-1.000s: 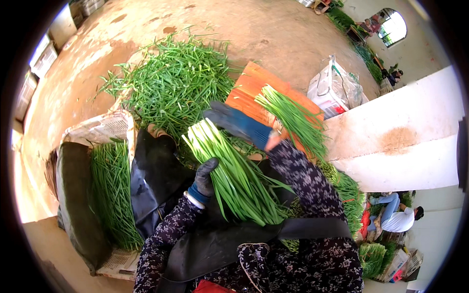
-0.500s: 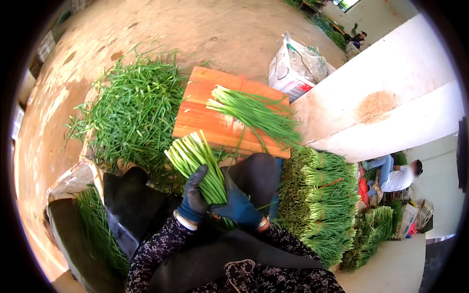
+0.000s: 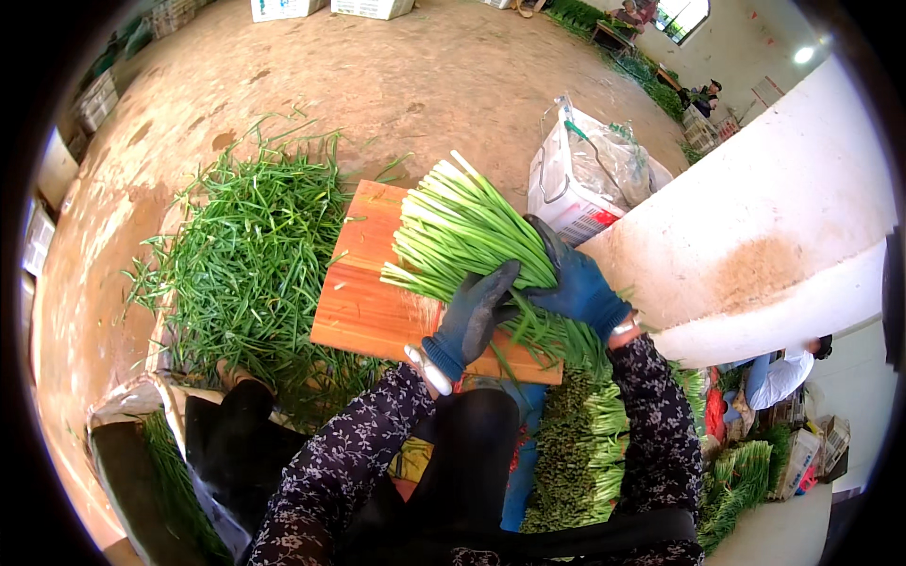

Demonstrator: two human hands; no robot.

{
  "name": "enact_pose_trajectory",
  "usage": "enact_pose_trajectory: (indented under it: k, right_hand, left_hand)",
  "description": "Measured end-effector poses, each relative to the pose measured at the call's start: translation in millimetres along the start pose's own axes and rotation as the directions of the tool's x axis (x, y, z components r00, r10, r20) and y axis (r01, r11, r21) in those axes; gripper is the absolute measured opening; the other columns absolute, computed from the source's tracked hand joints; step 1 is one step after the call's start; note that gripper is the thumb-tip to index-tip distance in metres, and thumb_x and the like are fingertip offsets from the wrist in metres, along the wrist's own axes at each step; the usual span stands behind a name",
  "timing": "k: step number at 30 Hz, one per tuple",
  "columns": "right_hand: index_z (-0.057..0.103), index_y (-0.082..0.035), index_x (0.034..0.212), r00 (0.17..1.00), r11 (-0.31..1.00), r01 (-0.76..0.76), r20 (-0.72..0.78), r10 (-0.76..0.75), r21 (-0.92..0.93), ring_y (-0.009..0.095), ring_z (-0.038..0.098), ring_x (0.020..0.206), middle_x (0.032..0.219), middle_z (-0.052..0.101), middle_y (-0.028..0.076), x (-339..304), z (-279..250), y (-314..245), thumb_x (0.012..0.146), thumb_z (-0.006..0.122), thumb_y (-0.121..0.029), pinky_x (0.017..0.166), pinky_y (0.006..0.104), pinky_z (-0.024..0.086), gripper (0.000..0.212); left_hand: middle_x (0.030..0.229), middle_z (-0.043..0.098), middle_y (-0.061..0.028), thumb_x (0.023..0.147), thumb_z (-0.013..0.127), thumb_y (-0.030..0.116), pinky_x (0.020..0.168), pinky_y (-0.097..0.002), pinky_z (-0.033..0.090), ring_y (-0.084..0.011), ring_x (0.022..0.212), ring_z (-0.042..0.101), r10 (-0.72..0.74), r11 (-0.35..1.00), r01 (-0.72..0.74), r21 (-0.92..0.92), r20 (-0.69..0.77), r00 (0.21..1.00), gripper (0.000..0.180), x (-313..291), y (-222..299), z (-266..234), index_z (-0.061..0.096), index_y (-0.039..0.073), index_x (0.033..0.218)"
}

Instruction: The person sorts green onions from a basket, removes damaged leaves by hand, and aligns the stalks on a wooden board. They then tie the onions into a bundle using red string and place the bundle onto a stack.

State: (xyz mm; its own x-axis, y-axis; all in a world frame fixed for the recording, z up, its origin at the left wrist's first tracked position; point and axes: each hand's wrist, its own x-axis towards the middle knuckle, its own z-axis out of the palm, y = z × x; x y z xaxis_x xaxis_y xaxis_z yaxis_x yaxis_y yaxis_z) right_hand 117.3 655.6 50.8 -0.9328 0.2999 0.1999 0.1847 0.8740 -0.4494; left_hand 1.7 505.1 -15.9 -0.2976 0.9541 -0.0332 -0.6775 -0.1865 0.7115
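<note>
A thick bunch of green chives (image 3: 477,231), its pale cut ends pointing up and left, is held over an orange wooden board (image 3: 361,294). My right hand (image 3: 571,283), in a blue and grey glove, closes round the bunch from the right, with its leafy ends hanging below. My left hand (image 3: 475,316), gloved alike, grips the near side of the bunch, its thumb pointing toward the right hand. The palm sides of both hands are partly hidden.
Loose cut green leaves (image 3: 260,250) are heaped left of the board. Stacked chive bundles (image 3: 576,453) lie at my right knee. A white crate (image 3: 590,179) with plastic inside stands beyond the board, beside a white pillar (image 3: 746,217). A person (image 3: 783,377) sits at far right.
Both hands have moved up and right from my lap to above the board, bringing the held bunch over where another bunch lay. That bunch no longer shows separately.
</note>
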Motion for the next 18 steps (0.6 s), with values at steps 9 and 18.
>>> enact_pose_trajectory:
  k: [9,18]
  right_hand:
    - [0.027,-0.015,0.148,0.955,0.933,-0.191,0.162,0.249,-0.306,0.039,0.058,0.108,0.118,0.056,0.023,29.2,143.5,146.8,0.072,0.076,-0.034,0.089,0.0487,0.047,0.092]
    - [0.024,-0.022,0.150,0.923,0.946,-0.247,0.245,0.296,-0.211,0.039,0.057,0.111,0.123,0.052,0.025,44.5,159.2,146.1,0.071,0.077,-0.038,0.089,0.0505,0.047,0.096]
  left_hand:
    - [0.086,0.060,-0.0194,0.087,0.060,0.038,0.057,-0.0512,0.046,-0.0355,0.072,0.064,0.177,-0.141,0.265,0.954,-0.239,0.955,0.038,-7.3,-80.6,-102.1,0.052,0.003,0.098]
    - [0.076,0.063,-0.0142,0.083,0.060,0.029,0.049,-0.0529,0.042,-0.0337,0.061,0.065,0.097,-0.363,0.194,0.911,-0.170,0.981,0.023,13.5,-111.1,-147.9,0.056,0.007,0.088]
